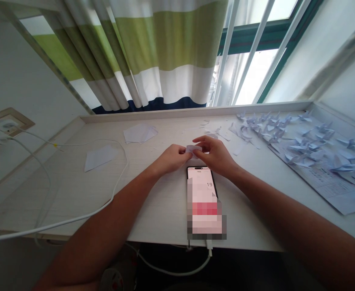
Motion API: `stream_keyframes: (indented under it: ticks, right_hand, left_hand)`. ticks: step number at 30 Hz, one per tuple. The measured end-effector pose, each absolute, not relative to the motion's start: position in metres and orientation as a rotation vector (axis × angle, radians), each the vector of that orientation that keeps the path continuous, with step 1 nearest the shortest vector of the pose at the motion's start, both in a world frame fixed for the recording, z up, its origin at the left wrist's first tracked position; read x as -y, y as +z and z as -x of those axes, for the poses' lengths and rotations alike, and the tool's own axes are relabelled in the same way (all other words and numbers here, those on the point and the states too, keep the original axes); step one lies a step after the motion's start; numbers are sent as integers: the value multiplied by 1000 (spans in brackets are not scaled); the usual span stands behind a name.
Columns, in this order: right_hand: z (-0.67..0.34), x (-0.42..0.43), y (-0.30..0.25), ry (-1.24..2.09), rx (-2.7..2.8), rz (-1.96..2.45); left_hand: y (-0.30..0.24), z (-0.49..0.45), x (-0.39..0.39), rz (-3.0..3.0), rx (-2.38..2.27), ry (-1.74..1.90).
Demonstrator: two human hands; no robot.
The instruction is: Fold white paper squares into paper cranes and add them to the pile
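Between my two hands is a small piece of white paper (pixel 193 150), held just above the desk. My left hand (pixel 175 157) pinches its left edge between thumb and fingers. On the other side my right hand (pixel 215 153) grips the paper with the thumb in front and the fingers curled behind. Directly below the hands a phone (pixel 202 182) lies face up, its screen lit and partly blurred out. Folded paper cranes (pixel 274 127) cover the right side of the desk, many of them on a printed sheet (pixel 325 190).
Flat white sheets lie in a stack (pixel 140 133) and in another pile (pixel 100 158) at the left. Paper scraps (pixel 219 132) are scattered behind my right hand. A white cable (pixel 74 219) crosses the left side; a charging cable (pixel 177 273) hangs off the front edge.
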State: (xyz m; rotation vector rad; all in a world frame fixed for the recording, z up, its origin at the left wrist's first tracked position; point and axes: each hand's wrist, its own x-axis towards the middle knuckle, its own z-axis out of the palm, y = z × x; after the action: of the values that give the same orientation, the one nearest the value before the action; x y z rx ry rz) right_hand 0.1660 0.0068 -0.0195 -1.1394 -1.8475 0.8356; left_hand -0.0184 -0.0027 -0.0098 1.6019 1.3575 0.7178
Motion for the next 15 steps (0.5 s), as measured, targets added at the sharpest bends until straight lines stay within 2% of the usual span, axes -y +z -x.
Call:
stream_keyframes:
  ticks: [7, 15]
  right_hand:
    - [-164, -9, -20, 857, 1787, 1124]
    - [-159, -11, -20, 802, 1793, 1261]
  left_hand:
    - [-21, 17, -4, -1344, -1258, 943]
    - [-25, 21, -9, -1680, -1418, 893]
